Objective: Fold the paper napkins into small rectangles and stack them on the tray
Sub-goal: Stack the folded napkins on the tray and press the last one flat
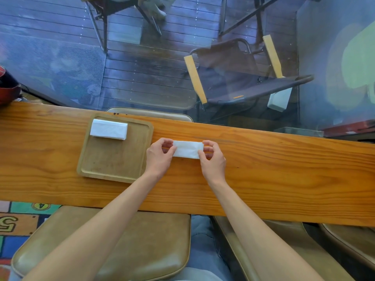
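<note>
On the long orange-brown wooden worktop [263, 179], the left hand [160, 157] and the right hand [213, 159] are pinching the two short ends of a white paper napkin folded into a narrow rectangle [188, 149], each grip closing thumb and fingertips on it just right of a square light wooden tray [113, 159]. A stack of white folded napkins [109, 129] is lying in the tray's far left corner, well apart from the hands.

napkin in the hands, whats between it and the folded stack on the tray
In the head view: the left hand, the tray rim and bare tray wood. No other object.
</note>
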